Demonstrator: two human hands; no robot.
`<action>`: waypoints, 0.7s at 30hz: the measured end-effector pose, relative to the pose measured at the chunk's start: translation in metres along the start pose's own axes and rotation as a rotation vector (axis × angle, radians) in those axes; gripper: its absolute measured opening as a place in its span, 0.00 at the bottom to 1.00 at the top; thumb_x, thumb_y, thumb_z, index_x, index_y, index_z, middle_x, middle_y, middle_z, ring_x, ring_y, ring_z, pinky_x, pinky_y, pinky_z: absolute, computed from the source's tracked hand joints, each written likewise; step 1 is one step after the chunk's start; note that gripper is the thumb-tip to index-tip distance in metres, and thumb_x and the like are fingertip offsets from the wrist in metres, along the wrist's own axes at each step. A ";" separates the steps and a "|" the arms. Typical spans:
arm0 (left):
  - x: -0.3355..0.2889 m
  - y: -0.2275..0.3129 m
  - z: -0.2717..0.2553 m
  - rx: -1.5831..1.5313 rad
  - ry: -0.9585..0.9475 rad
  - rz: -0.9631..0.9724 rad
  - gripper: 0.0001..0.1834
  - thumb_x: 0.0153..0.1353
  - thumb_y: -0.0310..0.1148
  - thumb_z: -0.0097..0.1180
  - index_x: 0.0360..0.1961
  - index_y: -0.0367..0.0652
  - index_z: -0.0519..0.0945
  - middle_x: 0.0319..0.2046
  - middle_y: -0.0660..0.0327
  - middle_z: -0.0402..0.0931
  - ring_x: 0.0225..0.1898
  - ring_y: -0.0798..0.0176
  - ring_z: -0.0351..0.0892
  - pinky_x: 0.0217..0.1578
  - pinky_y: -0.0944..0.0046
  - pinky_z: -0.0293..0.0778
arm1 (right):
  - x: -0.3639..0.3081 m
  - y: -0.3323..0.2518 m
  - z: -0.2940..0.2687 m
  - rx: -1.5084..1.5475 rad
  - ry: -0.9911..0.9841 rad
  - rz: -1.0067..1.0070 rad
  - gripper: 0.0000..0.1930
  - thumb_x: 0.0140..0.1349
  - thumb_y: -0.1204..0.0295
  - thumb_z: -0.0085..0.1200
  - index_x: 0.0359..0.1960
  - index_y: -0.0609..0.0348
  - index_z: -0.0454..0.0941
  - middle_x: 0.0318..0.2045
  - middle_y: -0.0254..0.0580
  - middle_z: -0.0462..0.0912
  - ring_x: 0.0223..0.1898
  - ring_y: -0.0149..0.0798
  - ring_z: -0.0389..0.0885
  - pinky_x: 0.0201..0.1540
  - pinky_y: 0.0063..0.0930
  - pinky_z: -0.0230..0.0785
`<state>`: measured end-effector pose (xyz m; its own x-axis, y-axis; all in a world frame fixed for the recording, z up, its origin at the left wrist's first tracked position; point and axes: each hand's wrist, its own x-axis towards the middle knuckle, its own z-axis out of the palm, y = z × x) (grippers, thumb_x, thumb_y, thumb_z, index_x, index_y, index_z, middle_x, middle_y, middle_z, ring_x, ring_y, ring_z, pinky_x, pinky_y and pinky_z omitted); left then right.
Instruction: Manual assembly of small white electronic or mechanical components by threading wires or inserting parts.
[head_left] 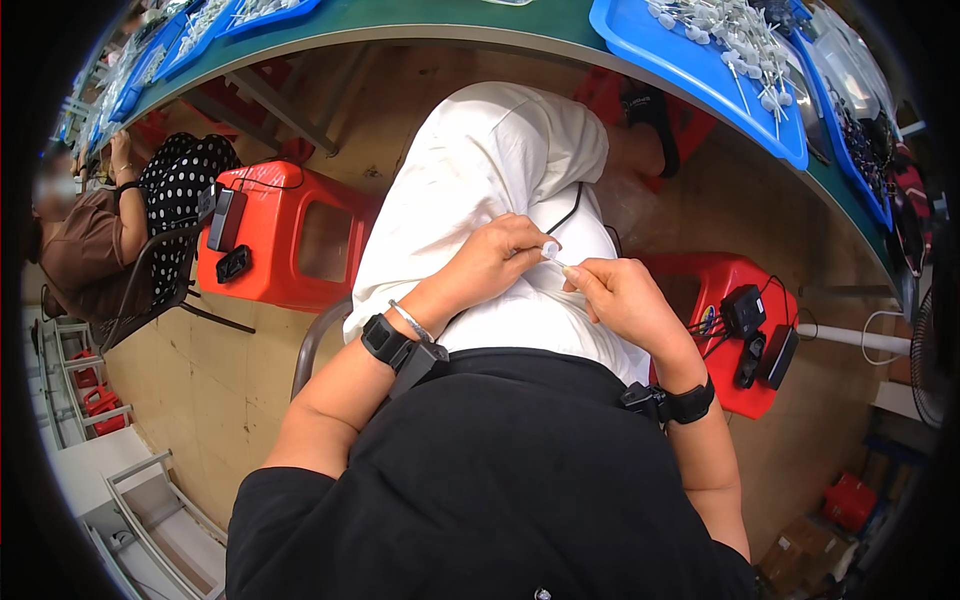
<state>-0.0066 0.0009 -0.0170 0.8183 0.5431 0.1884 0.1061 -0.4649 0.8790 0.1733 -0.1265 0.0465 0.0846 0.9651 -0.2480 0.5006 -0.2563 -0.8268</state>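
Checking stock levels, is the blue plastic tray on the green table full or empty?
Partly full: the blue plastic tray holds a pile of small white stick parts.

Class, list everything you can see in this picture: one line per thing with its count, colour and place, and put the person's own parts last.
Small part: one, white, held between both hands over the lap.
Trays: several, blue, along the green table edge at the top.
Stick-like parts: many, white, piled on the right blue tray.
Table: one, green top, curving across the top.
Stools: two, red, one left and one right of the lap, each carrying black devices.
Seated co-worker: one, brown top and dotted skirt, far left.
Racks: pale grey, lower left.
Trousers: white, centre.
Wrist straps: two, black, one per wrist.
Left hand: pinch grip on the white part.
Right hand: pinch grip on it too.
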 end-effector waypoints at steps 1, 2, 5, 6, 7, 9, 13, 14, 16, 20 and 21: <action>0.000 0.000 0.000 -0.001 0.001 -0.008 0.07 0.64 0.25 0.60 0.41 0.36 0.86 0.34 0.56 0.83 0.39 0.57 0.79 0.42 0.60 0.74 | 0.000 -0.003 -0.001 -0.010 -0.015 0.034 0.16 0.71 0.64 0.53 0.33 0.66 0.85 0.17 0.41 0.77 0.20 0.30 0.73 0.27 0.29 0.67; -0.001 -0.001 0.000 0.000 0.002 -0.009 0.07 0.64 0.25 0.60 0.41 0.36 0.86 0.34 0.56 0.83 0.39 0.57 0.79 0.42 0.60 0.74 | 0.000 -0.006 -0.003 -0.021 -0.029 0.069 0.16 0.70 0.65 0.53 0.34 0.66 0.85 0.21 0.51 0.82 0.22 0.37 0.79 0.31 0.33 0.71; 0.000 -0.002 0.000 0.005 0.005 -0.011 0.07 0.64 0.26 0.61 0.41 0.36 0.86 0.34 0.56 0.83 0.38 0.57 0.79 0.41 0.60 0.74 | 0.001 -0.009 -0.006 0.049 -0.108 0.182 0.15 0.70 0.65 0.53 0.33 0.66 0.84 0.17 0.44 0.78 0.21 0.32 0.75 0.29 0.31 0.69; 0.000 -0.002 0.000 -0.002 0.003 -0.012 0.07 0.64 0.26 0.61 0.41 0.36 0.86 0.34 0.55 0.83 0.38 0.57 0.79 0.41 0.60 0.75 | 0.002 -0.008 -0.006 0.049 -0.107 0.182 0.15 0.70 0.65 0.53 0.33 0.66 0.84 0.17 0.44 0.78 0.21 0.32 0.75 0.29 0.31 0.69; 0.000 -0.001 0.000 -0.009 0.001 -0.012 0.07 0.64 0.26 0.61 0.41 0.36 0.86 0.34 0.55 0.83 0.39 0.57 0.79 0.42 0.60 0.75 | 0.002 -0.006 -0.006 0.091 -0.115 0.184 0.15 0.71 0.66 0.53 0.33 0.66 0.84 0.16 0.41 0.75 0.20 0.29 0.72 0.28 0.30 0.68; 0.000 -0.002 0.000 -0.029 -0.009 -0.016 0.08 0.65 0.26 0.60 0.42 0.36 0.86 0.34 0.56 0.83 0.39 0.58 0.79 0.42 0.61 0.75 | 0.002 -0.003 -0.005 0.132 -0.122 0.186 0.15 0.71 0.66 0.53 0.33 0.66 0.83 0.14 0.37 0.73 0.20 0.27 0.69 0.26 0.29 0.66; -0.001 0.004 -0.003 -0.197 -0.057 -0.110 0.10 0.68 0.29 0.58 0.44 0.36 0.86 0.37 0.58 0.82 0.41 0.62 0.79 0.45 0.64 0.74 | 0.002 0.003 -0.003 0.019 -0.004 -0.085 0.13 0.70 0.66 0.54 0.33 0.63 0.84 0.14 0.40 0.73 0.16 0.30 0.70 0.23 0.29 0.63; -0.001 0.004 -0.003 -0.196 -0.056 -0.109 0.10 0.68 0.29 0.58 0.44 0.36 0.86 0.37 0.58 0.82 0.41 0.62 0.79 0.45 0.64 0.74 | 0.002 0.003 -0.002 -0.051 0.053 -0.188 0.12 0.70 0.66 0.54 0.34 0.61 0.84 0.12 0.38 0.70 0.14 0.28 0.68 0.21 0.27 0.61; -0.001 0.004 -0.004 -0.245 -0.097 -0.160 0.11 0.70 0.31 0.56 0.46 0.37 0.86 0.38 0.59 0.81 0.42 0.65 0.78 0.46 0.66 0.72 | 0.002 0.005 0.000 -0.197 0.125 -0.276 0.11 0.68 0.67 0.56 0.31 0.61 0.81 0.15 0.41 0.74 0.16 0.37 0.72 0.21 0.32 0.64; -0.001 0.007 -0.006 -0.278 -0.124 -0.190 0.11 0.70 0.32 0.56 0.46 0.37 0.86 0.38 0.60 0.80 0.42 0.66 0.77 0.46 0.67 0.71 | 0.005 0.012 0.005 -0.560 0.323 -0.564 0.12 0.64 0.67 0.60 0.25 0.57 0.73 0.15 0.39 0.74 0.15 0.42 0.74 0.19 0.36 0.65; -0.001 0.007 -0.006 -0.287 -0.128 -0.187 0.12 0.71 0.32 0.56 0.46 0.37 0.85 0.37 0.60 0.80 0.42 0.66 0.77 0.46 0.67 0.71 | 0.005 0.012 0.005 -0.561 0.325 -0.564 0.12 0.64 0.67 0.60 0.25 0.57 0.73 0.15 0.39 0.74 0.15 0.42 0.74 0.19 0.36 0.65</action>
<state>-0.0099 0.0016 -0.0088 0.8660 0.4993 -0.0273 0.1122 -0.1408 0.9837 0.1758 -0.1248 0.0328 -0.1056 0.9298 0.3525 0.8866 0.2486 -0.3900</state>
